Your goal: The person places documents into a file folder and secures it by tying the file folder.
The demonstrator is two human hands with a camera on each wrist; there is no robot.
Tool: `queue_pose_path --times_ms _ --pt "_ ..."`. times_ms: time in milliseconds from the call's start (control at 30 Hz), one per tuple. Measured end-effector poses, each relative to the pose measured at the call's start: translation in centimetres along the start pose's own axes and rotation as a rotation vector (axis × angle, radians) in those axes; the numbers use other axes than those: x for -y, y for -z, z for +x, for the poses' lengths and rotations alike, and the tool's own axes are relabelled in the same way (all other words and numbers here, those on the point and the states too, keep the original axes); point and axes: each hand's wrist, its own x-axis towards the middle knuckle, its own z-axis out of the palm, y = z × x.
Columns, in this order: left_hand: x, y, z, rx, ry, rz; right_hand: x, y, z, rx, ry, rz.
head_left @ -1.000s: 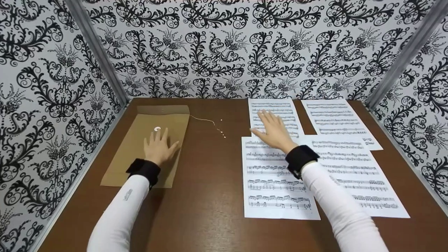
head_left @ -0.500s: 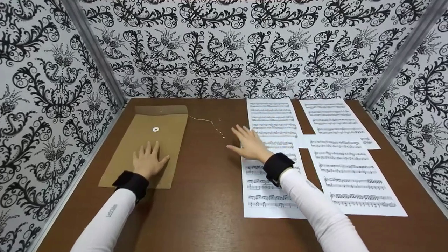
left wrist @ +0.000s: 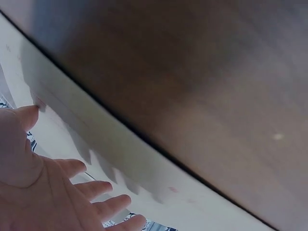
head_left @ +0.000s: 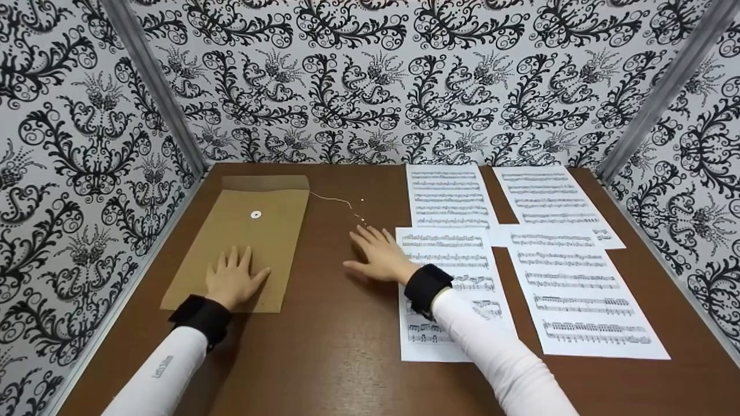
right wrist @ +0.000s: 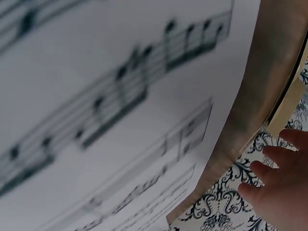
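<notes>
Right hand [head_left: 378, 258] off far sheets, now drawn back left, flat, fingers spread, over bare table [head_left: 335, 323] at left edge of near sheet [head_left: 457, 254]. Left hand [head_left: 231, 280] slid nearer along envelope [head_left: 254, 237], flat, holding nothing. String [head_left: 338, 200] just beyond right fingertips.

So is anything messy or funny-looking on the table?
A little. The envelope's string trails loose across the table instead of being wound round its button. The four music sheets overlap unevenly. Nothing looks torn or spilled.
</notes>
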Motion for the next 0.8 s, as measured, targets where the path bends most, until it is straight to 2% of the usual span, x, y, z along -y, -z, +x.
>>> queue_pose_path --times_ms 500,800 --pt "0.5 -0.3 -1.1 0.012 -0.007 0.005 4.0 -1.4 1.1 0.060 0.058 -0.053" --pt "0.6 -0.9 -1.9 -0.039 -0.064 0.007 4.5 -1.7 1.3 0.063 0.074 -0.048"
